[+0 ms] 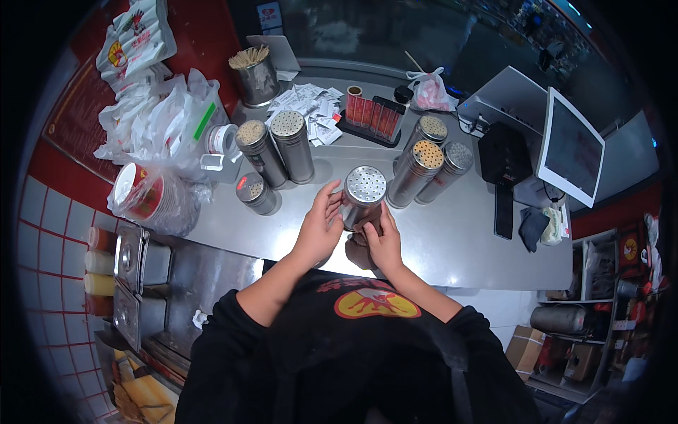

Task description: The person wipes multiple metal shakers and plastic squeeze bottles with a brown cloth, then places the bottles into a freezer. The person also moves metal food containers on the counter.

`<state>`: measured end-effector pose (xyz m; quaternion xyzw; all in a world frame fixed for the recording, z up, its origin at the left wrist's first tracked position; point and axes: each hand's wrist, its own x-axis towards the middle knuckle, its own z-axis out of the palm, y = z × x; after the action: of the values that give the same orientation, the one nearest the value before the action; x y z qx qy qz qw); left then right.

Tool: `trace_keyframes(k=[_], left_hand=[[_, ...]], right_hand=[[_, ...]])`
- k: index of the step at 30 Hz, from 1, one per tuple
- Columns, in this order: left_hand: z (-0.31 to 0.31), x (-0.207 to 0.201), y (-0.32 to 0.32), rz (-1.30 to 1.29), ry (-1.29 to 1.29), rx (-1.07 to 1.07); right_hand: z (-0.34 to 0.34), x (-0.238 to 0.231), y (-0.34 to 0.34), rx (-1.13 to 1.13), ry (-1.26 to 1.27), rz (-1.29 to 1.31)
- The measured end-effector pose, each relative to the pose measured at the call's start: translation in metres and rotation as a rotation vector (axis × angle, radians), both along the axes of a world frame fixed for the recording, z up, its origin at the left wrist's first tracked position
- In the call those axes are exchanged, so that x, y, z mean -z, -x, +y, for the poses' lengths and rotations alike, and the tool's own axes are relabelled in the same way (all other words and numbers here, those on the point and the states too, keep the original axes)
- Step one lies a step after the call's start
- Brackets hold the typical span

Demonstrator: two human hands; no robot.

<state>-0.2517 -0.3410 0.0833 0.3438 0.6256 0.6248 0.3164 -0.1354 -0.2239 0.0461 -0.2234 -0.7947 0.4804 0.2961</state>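
A metal shaker (366, 185) with a perforated silver lid is upright between my hands at the middle of the counter. My left hand (319, 225) is beside its left wall, fingers loosely curved and apart, the tips close to or touching the metal. My right hand (383, 242) is closed on a brown cloth (359, 249), pressing it against the shaker's lower right side. Part of the cloth hangs below the thumb. Left of my hands stand two tall shakers, one (263, 154) with a tan top, one (293, 147) silver-topped, and a short shaker (256, 194).
On the right are three more shakers (417, 173), a black box (504, 152), a phone (503, 210) and a monitor (572, 145). Toward the back lie white packets (311, 106), a red card stand (372, 119) and a stick holder (256, 79). Bagged cups (152, 198) sit at left.
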Motion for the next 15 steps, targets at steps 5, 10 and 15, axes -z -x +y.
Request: trace_keyframes(k=[5, 10, 15], left_hand=[[0.0, -0.007, 0.011, 0.381, 0.248, 0.076], [0.004, -0.003, 0.004, 0.139, 0.059, 0.066], [-0.002, -0.003, -0.003, 0.091, 0.085, 0.054]], right_hand=[[0.0, 0.0, 0.001, 0.024, -0.001, 0.218], [-0.001, -0.001, 0.001, 0.0, 0.082, -0.065], [0.0, -0.004, -0.002, 0.012, 0.075, 0.114]])
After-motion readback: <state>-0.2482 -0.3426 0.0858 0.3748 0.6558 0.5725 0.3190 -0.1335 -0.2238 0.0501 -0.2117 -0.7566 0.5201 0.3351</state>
